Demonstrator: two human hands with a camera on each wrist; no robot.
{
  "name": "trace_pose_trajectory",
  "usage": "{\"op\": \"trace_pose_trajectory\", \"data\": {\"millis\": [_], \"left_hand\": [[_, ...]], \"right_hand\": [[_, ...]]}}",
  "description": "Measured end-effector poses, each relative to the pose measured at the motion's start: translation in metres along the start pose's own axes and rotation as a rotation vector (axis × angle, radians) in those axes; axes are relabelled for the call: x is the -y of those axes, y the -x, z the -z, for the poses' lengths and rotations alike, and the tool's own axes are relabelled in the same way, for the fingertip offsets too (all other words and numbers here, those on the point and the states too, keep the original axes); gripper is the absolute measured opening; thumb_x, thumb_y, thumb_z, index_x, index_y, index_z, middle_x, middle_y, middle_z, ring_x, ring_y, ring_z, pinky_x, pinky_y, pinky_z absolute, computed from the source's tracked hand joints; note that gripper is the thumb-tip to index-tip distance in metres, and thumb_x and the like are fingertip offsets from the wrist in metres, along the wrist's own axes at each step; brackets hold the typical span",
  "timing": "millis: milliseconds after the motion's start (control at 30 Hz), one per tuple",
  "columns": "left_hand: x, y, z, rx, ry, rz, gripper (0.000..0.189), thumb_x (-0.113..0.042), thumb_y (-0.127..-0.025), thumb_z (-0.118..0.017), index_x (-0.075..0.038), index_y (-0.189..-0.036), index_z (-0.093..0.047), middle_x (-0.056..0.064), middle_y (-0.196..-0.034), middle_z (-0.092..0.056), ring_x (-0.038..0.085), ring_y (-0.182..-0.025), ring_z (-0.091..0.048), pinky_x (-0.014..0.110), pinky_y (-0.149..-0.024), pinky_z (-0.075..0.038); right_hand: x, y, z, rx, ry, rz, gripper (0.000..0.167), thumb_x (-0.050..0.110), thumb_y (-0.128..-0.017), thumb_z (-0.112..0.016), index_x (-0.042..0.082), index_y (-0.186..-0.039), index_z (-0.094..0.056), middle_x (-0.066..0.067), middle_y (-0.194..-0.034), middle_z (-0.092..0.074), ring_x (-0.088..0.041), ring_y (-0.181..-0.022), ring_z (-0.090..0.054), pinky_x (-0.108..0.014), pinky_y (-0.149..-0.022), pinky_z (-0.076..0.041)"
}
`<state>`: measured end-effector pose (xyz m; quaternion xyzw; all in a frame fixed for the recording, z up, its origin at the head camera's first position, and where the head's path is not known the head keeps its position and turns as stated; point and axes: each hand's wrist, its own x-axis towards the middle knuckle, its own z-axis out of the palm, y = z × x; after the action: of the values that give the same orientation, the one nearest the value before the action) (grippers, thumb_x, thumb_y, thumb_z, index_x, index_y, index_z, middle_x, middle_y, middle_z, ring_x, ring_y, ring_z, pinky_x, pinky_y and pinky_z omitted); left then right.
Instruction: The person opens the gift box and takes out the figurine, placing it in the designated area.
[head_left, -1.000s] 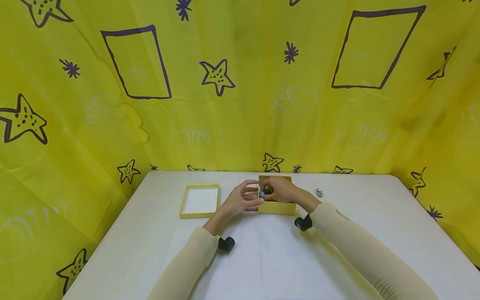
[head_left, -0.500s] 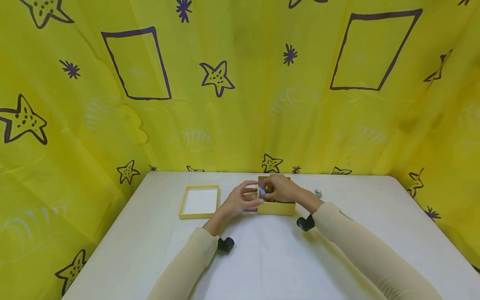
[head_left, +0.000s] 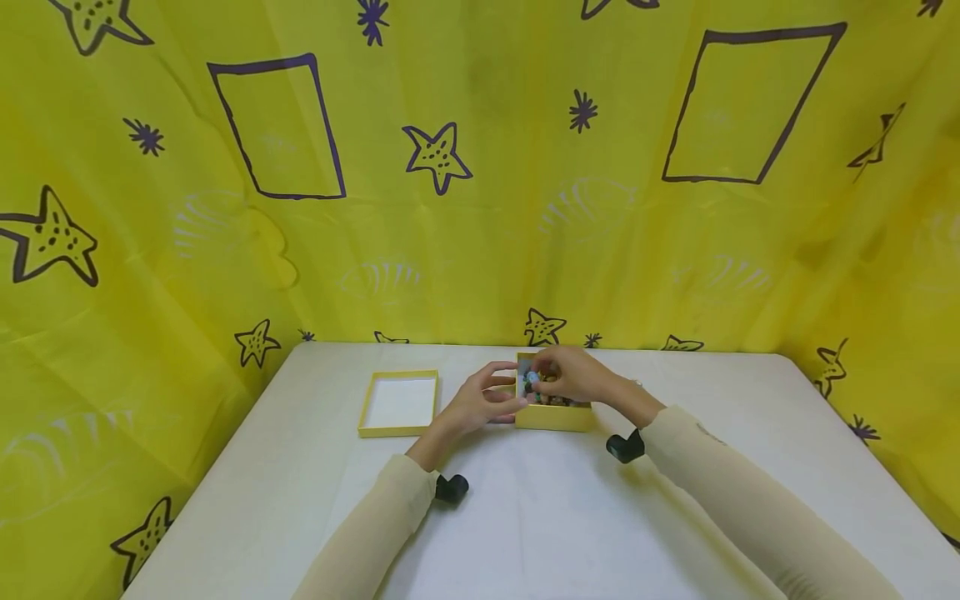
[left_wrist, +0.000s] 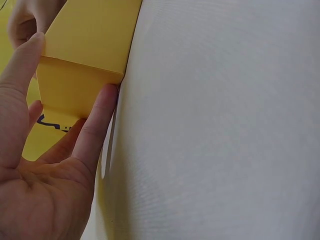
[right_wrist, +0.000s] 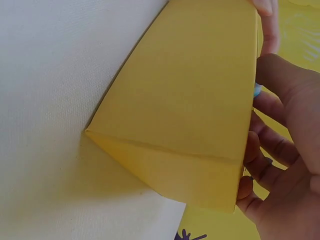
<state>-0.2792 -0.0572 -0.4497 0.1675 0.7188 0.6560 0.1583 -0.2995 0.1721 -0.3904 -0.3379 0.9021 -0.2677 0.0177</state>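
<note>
A yellow box (head_left: pixel 553 417), lidless, stands near the far edge of the table with several small mixed-colour pieces (head_left: pixel 558 398) inside. My right hand (head_left: pixel 573 375) reaches over its rim and pinches a small light-blue item (head_left: pixel 533 377) between thumb and finger; its exact kind cannot be told. In the right wrist view the box wall hides most of that item. Along the box's left end lies my left hand (head_left: pixel 480 400), fingers spread. The left wrist view shows its thumb (left_wrist: pixel 36 42) at the top edge and a finger (left_wrist: pixel 102 107) against the end wall's lower corner.
A shallow yellow lid (head_left: pixel 399 403) with a white inside lies left of the box. Right of the box, a small silvery piece (head_left: pixel 638 382) is mostly covered by my right forearm. A yellow patterned curtain (head_left: pixel 480 250) hangs behind the white table (head_left: pixel 525 517).
My right hand has shifted slightly right and up within the box, carrying the light-blue item. More of the pieces inside show now. My left hand stays at the box's left end.
</note>
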Motion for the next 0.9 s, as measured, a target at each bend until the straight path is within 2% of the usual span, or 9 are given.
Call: {"op": "trace_pose_trajectory", "data": {"millis": [133, 333, 467, 700, 900], "left_hand": [[-0.001, 0.001, -0.001, -0.005, -0.007, 0.01, 0.067, -0.014, -0.092, -0.08, -0.022, -0.151, -0.048, 0.019, -0.152, -0.046, 0.03, -0.119, -0.064, 0.042, -0.082, -0.064], [0.0, -0.001, 0.0, -0.007, -0.021, -0.007, 0.068, -0.016, -0.092, -0.08, -0.019, -0.151, -0.048, 0.02, -0.151, -0.048, 0.032, -0.121, -0.063, 0.042, -0.081, -0.064], [0.002, -0.002, 0.002, -0.002, -0.026, -0.013, 0.069, -0.016, -0.091, -0.081, -0.017, -0.152, -0.047, 0.02, -0.15, -0.048, 0.033, -0.122, -0.063, 0.041, -0.081, -0.064], [0.002, -0.003, 0.003, -0.003, -0.055, -0.029, 0.068, -0.014, -0.092, -0.079, -0.014, -0.151, -0.046, 0.022, -0.149, -0.05, 0.034, -0.121, -0.063, 0.041, -0.08, -0.064], [0.002, -0.003, 0.003, -0.002, -0.065, -0.035, 0.067, -0.014, -0.092, -0.079, -0.015, -0.151, -0.047, 0.022, -0.149, -0.051, 0.035, -0.121, -0.063, 0.041, -0.08, -0.064]], "right_hand": [[-0.002, 0.006, 0.004, -0.035, -0.016, 0.018, 0.023, 0.014, -0.093, -0.077, 0.0, -0.11, -0.072, -0.009, -0.095, -0.071, -0.018, -0.079, -0.062, -0.03, -0.068, -0.054], [-0.006, 0.011, 0.007, -0.12, -0.012, 0.039, 0.022, 0.015, -0.09, -0.08, 0.003, -0.107, -0.073, -0.005, -0.091, -0.07, -0.015, -0.07, -0.058, -0.026, -0.061, -0.052], [-0.009, 0.014, 0.008, -0.185, -0.021, 0.036, 0.021, 0.014, -0.089, -0.081, 0.004, -0.106, -0.074, -0.004, -0.095, -0.07, -0.012, -0.066, -0.054, -0.025, -0.058, -0.049], [-0.014, 0.023, 0.012, -0.29, -0.057, 0.028, 0.023, 0.013, -0.087, -0.083, 0.005, -0.107, -0.074, -0.005, -0.098, -0.07, -0.016, -0.073, -0.055, -0.026, -0.06, -0.048], [-0.017, 0.03, 0.018, -0.313, -0.065, -0.024, 0.025, 0.016, -0.09, -0.082, 0.005, -0.111, -0.074, -0.01, -0.102, -0.07, -0.02, -0.078, -0.054, -0.027, -0.064, -0.045]]}}
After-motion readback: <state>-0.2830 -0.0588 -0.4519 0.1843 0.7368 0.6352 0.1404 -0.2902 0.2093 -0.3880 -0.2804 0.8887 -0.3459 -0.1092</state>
